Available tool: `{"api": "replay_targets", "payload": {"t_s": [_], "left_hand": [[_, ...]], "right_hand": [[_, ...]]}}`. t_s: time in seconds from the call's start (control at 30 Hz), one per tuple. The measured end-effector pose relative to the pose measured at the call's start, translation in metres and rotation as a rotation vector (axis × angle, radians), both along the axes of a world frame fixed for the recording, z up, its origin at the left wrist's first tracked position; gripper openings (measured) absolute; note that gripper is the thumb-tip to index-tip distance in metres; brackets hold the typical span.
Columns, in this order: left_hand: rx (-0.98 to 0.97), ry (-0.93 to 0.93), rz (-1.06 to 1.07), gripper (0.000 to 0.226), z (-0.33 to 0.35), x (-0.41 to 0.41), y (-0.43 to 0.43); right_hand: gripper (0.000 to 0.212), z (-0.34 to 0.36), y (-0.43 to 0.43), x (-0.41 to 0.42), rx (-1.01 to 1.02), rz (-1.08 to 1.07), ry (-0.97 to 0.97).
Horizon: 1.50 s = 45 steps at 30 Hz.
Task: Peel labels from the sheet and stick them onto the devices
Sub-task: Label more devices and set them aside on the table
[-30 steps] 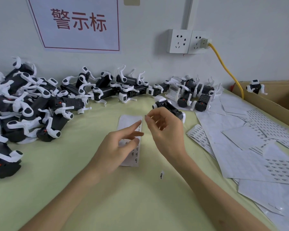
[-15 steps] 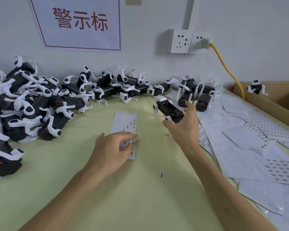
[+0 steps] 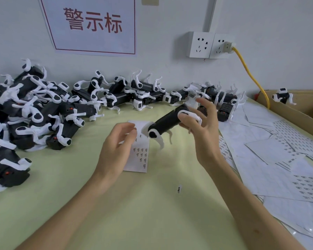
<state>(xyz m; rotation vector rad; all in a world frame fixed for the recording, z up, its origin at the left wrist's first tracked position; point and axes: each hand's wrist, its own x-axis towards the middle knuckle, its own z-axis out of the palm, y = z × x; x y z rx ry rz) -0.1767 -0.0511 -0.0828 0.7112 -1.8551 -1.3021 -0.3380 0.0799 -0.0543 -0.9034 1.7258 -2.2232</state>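
The right hand (image 3: 201, 130) grips a black tube-shaped device with white curved plastic clips (image 3: 167, 123) by its far end, thumb and two fingers curled round it and the other fingers spread. The device is held off the table and tilted, its near end dipping toward seven o'clock above the top edge of a white label sheet (image 3: 142, 159).

That sheet lies flat mid-table and carries columns of tiny black-printed labels, too small to read. The left hand (image 3: 117, 141) hovers over the sheet's left edge with bent fingers; I cannot tell whether it pinches a label. One small loose label (image 3: 178, 189) lies on the pale green table cover (image 3: 134, 213) at five o'clock from the sheet.

At nine o'clock sits a heap of matching black-and-white devices (image 3: 34, 114), with a row of more devices (image 3: 145, 94) along the wall at twelve. Overlapping white backing sheets (image 3: 269, 159), some printed with labels, cover three o'clock. Beyond them, at two o'clock, a brown cardboard box (image 3: 305, 114) holds a single boxed device (image 3: 283, 97).

On the wall a white sign (image 3: 92, 42) reads 警示标 in red. A yellow cable (image 3: 249, 74) is plugged into a white double wall socket (image 3: 202, 45).
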Motion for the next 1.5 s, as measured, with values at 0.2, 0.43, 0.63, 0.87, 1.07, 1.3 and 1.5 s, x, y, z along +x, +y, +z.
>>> {"api": "replay_targets", "payload": {"t_s": [0.2,0.43,0.63,0.87,1.07,1.3,1.5], "left_hand": [[0.149,0.059,-0.168,0.04,0.01,0.002,0.011],[0.344,-0.106,-0.481,0.049,0.01,0.004,0.018],[0.577,0.048,-0.489,0.053,0.007,0.002,0.017],[0.684,0.173,-0.45,0.067,-0.004,-0.001,0.008],[0.546,0.166,-0.481,0.043,-0.007,-0.002,0.009],[0.525,0.137,-0.463,0.046,-0.007,-0.002,0.012],[0.531,0.158,-0.476,0.046,-0.008,-0.004,0.013]], "right_hand": [[0.071,0.0,-0.002,0.01,0.039,0.333,-0.044],[0.065,0.001,0.0,0.008,0.105,0.399,0.03],[0.057,-0.007,-0.007,0.017,0.188,0.128,0.147],[0.005,0.0,-0.004,0.009,0.08,0.188,0.03],[0.014,-0.003,-0.008,0.019,0.234,0.379,0.021],[0.013,-0.008,-0.01,0.023,0.256,0.34,0.006],[0.014,-0.01,-0.011,0.023,0.275,0.315,-0.031]]}}
